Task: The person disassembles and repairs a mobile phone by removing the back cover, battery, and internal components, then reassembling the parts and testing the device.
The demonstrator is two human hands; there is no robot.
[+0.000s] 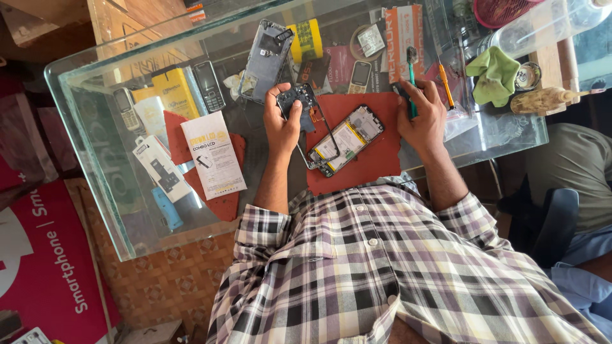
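My left hand (pixel 282 124) was closed around a dark phone frame piece (pixel 297 99), thumb and fingers curled on its edges, holding it just above the top left corner of the red mat (pixel 373 165). My right hand (pixel 422 118) gripped one teal-handled tool (pixel 411 79) in a loose fist, its tip resting at the mat's upper edge. Between my hands lay one opened smartphone (pixel 347 140), its insides facing up, tilted across the mat.

I counted three small keypad phones (pixel 209 86) under or on the glass, one grey back shell (pixel 266 60), one yellow roll of tape (pixel 307 39), two white boxes (pixel 213 153), one orange-handled screwdriver (pixel 446 86) and one green cloth (pixel 494 76).

Everything sat on a glass-topped table (pixel 95 146), cluttered along the far side. A patterned brown floor (pixel 172 280) showed below its near edge.
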